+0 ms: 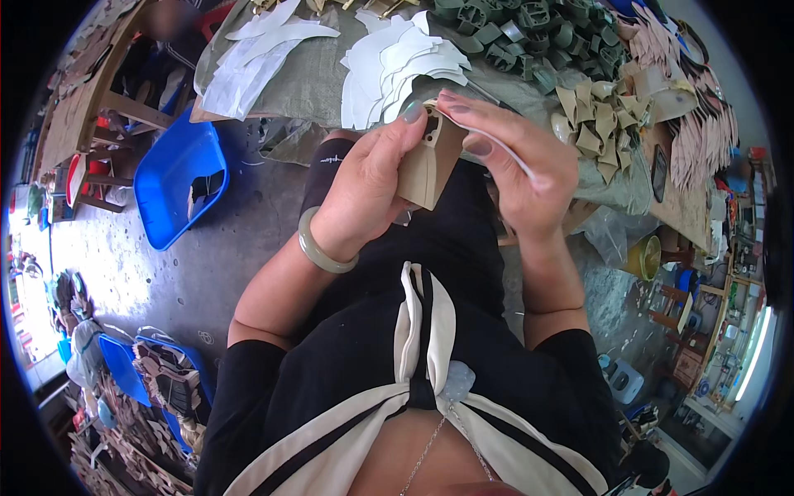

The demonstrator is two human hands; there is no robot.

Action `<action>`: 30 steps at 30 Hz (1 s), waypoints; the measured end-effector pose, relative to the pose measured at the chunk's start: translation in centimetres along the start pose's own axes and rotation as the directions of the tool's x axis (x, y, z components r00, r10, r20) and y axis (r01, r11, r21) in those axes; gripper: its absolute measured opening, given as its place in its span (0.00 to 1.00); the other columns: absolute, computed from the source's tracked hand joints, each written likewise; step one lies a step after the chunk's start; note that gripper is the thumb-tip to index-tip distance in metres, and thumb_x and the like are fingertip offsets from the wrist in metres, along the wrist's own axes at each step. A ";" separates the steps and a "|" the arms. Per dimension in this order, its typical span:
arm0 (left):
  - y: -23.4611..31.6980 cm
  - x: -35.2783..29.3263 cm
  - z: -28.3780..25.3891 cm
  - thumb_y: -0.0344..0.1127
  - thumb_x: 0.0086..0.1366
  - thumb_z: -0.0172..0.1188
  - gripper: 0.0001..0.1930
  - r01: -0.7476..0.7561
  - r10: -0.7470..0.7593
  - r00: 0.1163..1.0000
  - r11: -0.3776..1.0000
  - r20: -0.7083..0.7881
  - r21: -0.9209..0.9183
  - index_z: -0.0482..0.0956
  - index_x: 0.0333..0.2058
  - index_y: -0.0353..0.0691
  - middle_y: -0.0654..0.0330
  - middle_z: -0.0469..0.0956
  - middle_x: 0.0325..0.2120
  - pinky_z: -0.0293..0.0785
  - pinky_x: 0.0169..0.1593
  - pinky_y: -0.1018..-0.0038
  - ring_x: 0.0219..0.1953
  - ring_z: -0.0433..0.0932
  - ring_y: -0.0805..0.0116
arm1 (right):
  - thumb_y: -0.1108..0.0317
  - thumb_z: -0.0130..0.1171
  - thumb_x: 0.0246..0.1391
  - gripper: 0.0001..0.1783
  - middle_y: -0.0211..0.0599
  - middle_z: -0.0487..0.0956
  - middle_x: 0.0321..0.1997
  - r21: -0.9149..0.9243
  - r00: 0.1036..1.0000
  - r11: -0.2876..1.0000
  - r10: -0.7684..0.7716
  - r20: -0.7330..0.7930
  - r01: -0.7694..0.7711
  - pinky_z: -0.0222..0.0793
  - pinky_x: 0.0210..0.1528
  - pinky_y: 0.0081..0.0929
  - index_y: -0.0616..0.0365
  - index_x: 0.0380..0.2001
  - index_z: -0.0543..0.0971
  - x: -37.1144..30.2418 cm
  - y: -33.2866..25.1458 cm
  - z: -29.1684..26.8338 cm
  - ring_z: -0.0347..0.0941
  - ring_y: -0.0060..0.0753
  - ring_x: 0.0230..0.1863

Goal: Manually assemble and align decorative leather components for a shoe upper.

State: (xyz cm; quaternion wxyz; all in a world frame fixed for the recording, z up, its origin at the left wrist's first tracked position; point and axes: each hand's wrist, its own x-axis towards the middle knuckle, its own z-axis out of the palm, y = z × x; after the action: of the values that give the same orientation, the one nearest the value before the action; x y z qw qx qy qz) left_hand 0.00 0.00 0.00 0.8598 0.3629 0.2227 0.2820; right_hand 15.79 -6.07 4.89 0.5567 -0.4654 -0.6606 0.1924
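cut sheets [401,70] lie on a cloth [321,93] at upper centre, left of heaped blocks [571,35]; a tub [155,197] rests on the floor [252,223] at frame left.

Matt tan block [433,169], glossy plastic basin [169,178], woven-cloth table cover [318,89]

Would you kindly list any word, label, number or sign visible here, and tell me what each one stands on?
Small, slanted white lettering: on the dark cloth beside the left hand; I leave it untranscribed.
Tan folded piece in that hand: no lettering that I can make out.
Background shelves at the right edge: too small and blurred to read.
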 end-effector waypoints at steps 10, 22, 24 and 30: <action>0.9 1.8 2.9 0.52 0.65 0.48 0.19 0.056 -0.075 0.993 0.982 -0.096 -0.182 0.70 0.42 0.42 0.66 0.73 0.30 0.67 0.29 0.80 0.29 0.72 0.77 | 0.76 0.60 0.44 0.17 0.51 0.77 0.45 -0.418 0.944 0.856 -0.329 0.014 0.304 0.70 0.50 0.38 0.68 0.41 0.77 -0.9 2.9 0.9 0.74 0.50 0.48; -0.5 2.6 3.6 0.55 0.64 0.48 0.19 0.140 -0.162 0.980 0.975 -0.117 -0.175 0.72 0.37 0.45 0.69 0.71 0.25 0.59 0.23 0.82 0.23 0.66 0.81 | 0.66 0.51 0.53 0.23 0.57 0.69 0.55 -0.484 0.963 0.833 -0.232 0.136 0.269 0.61 0.58 0.45 0.69 0.51 0.71 -3.5 3.3 -0.9 0.66 0.56 0.56; -0.3 2.5 4.0 0.55 0.64 0.48 0.19 0.144 -0.165 0.981 0.971 -0.101 -0.188 0.72 0.37 0.45 0.69 0.71 0.25 0.59 0.24 0.82 0.24 0.67 0.81 | 0.66 0.49 0.54 0.23 0.57 0.68 0.56 -0.502 0.963 0.823 -0.220 0.152 0.267 0.60 0.59 0.45 0.69 0.52 0.70 -3.8 3.1 -1.0 0.66 0.57 0.57; -1.0 2.8 3.3 0.55 0.64 0.48 0.19 0.118 -0.137 0.987 0.971 -0.080 -0.208 0.72 0.38 0.45 0.70 0.71 0.26 0.61 0.26 0.81 0.26 0.68 0.81 | 0.70 0.48 0.53 0.24 0.59 0.67 0.57 -0.511 0.971 0.826 -0.182 0.156 0.237 0.59 0.60 0.45 0.70 0.53 0.69 -3.8 2.5 -0.7 0.65 0.58 0.57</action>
State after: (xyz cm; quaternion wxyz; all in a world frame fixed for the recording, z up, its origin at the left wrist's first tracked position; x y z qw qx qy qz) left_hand 4.38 -0.40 0.87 0.8973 0.2447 0.2556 0.2640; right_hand 17.21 -8.14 1.01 0.3917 -0.5143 -0.7621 -0.0346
